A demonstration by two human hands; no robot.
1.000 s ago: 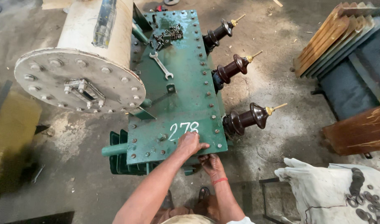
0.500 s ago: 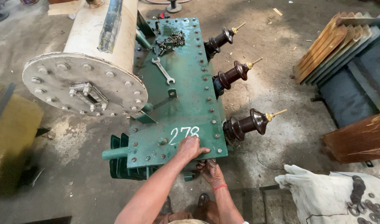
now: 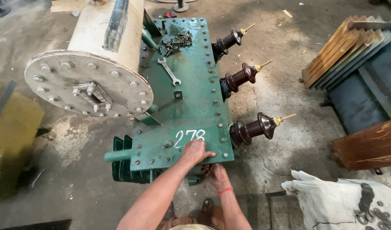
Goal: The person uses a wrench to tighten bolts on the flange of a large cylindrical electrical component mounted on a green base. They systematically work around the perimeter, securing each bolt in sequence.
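Both hands work the near edge of the green cover plate [image 3: 187,102] on the floor: left hand [image 3: 195,151] flat on top, fingers spread, right hand [image 3: 216,174] beneath its rim, grip unclear, apparently at an edge bolt, spanner [image 3: 169,71] lying far off.

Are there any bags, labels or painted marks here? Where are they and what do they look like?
Painted mark: white hand-painted figures on the green lid, near edge, beside the left hand.
White sack: crumpled on the floor, lower right, dark metal rings on it.
Small plate: grey rectangle on the cream tank's round end.
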